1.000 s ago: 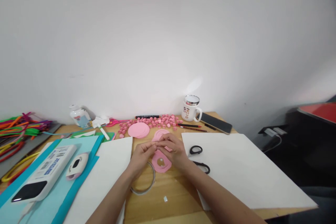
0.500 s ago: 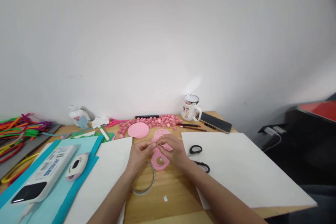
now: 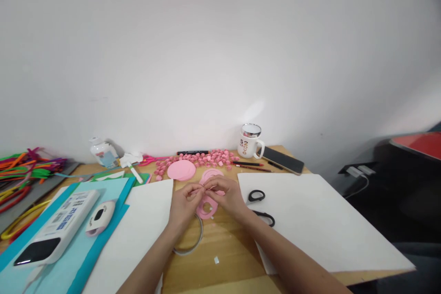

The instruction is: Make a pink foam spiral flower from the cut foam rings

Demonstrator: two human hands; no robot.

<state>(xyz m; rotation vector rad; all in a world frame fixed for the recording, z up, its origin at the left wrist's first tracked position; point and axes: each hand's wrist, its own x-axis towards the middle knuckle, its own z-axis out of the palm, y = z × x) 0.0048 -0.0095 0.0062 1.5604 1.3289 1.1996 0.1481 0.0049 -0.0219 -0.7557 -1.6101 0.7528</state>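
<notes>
My left hand [image 3: 187,199] and my right hand [image 3: 225,194] meet fingertip to fingertip over the middle of the table. Both pinch at the same spot; whatever lies between the fingers is too small and covered to make out. Below and behind them are pink paper pieces with round holes [image 3: 206,212], partly hidden by the fingers. A roll of narrow tape [image 3: 199,238] lies flat by my left wrist. Black-handled scissors [image 3: 257,196] rest to the right, partly under my right forearm. A tiny whitish scrap [image 3: 216,260] sits on the wood in front.
Pink paper circles [image 3: 181,170] and many small folded pink pieces [image 3: 213,158] lie behind. Beyond are a mug [image 3: 248,142], a phone [image 3: 282,161] and pencils. White sheets [image 3: 310,220] flank the hands. A power bank [image 3: 58,227] lies on blue sheets at left.
The holed pink paper's near end has shifted slightly away from me and left. Both hands stay together, with only small finger movements.
</notes>
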